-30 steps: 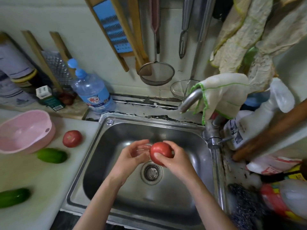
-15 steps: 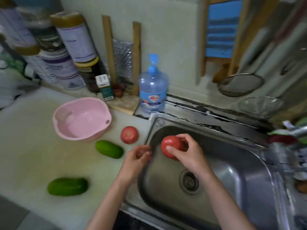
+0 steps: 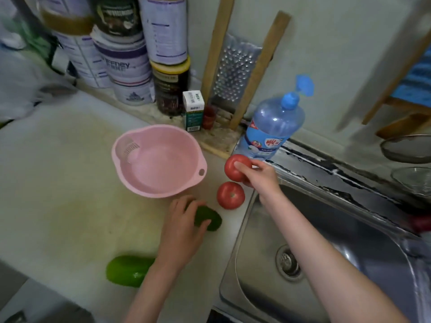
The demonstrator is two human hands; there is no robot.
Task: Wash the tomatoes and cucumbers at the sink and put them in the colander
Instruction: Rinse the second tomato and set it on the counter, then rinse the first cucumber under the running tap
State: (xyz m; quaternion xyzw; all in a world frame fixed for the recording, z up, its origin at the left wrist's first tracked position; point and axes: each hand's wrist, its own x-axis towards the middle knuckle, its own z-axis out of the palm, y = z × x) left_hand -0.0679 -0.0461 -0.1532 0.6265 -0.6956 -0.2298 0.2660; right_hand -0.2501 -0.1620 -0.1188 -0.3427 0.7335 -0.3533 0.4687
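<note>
My right hand point(image 3: 261, 176) grips a red tomato point(image 3: 234, 169) in the air, just right of the pink colander point(image 3: 130, 164), which holds nothing. A second tomato point(image 3: 230, 195) lies on the counter right below the held one. My left hand point(image 3: 184, 231) curls over a dark green cucumber point(image 3: 210, 217) on the counter in front of the colander, thumb and fingers around it. Another, lighter green cucumber point(image 3: 128, 270) lies nearer to me, partly behind my left forearm. The steel sink point(image 3: 326, 264) is to the right.
A blue water bottle point(image 3: 272, 127) stands at the sink's back left corner. Tins, a small box and a metal grater point(image 3: 233, 73) line the wall behind the colander. Wire strainers point(image 3: 405, 148) hang at the far right. The white counter point(image 3: 58, 194) stretches left.
My right hand carried the tomato out of the sink, leftward to beside the colander. My left hand left the tomato and went down onto the dark cucumber. The view swung left.
</note>
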